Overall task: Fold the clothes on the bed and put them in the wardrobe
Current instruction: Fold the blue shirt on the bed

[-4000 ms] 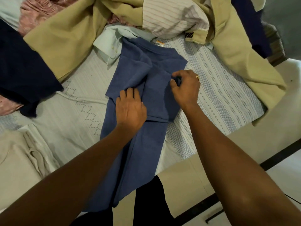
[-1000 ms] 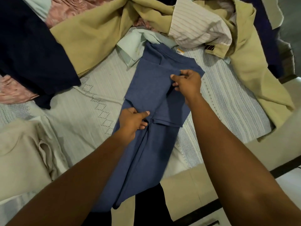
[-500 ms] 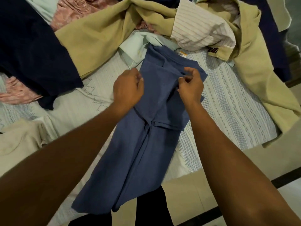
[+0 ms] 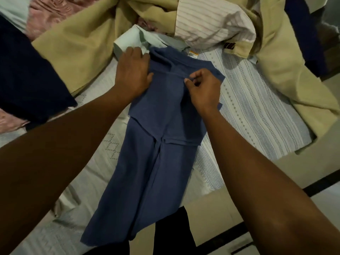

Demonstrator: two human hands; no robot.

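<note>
Head view looking down on a blue T-shirt (image 4: 165, 129) lying lengthwise on the bed (image 4: 257, 107), collar toward 12 o'clock, hem toward 6 o'clock near the mattress edge, both sides already turned in over the middle. Laying the left hand (image 4: 133, 72) palm-down on the shoulder at 11 o'clock, fingers fairly straight and reaching the edge just beside a pale green shirt (image 4: 128, 41). Pinching a small ridge of blue cloth just below the collar, toward 1 o'clock, between thumb and forefinger of the right hand (image 4: 204, 89), the other fingers curled.

Judging the knit as light, soft and limp: offering no stiffness, sagging wherever unsupported, slipping out of its fold readily, though not fragile. Best taking hold at the two shoulder corners, pinching all layers together, then bringing the top down toward the hem.

Lying unfolded around it: a khaki garment (image 4: 79, 45) at 10 o'clock, a striped shirt (image 4: 211, 23) at 1 o'clock, a navy garment (image 4: 24, 80) at 9 o'clock, a pink garment (image 4: 47, 17) at 11 o'clock.
</note>
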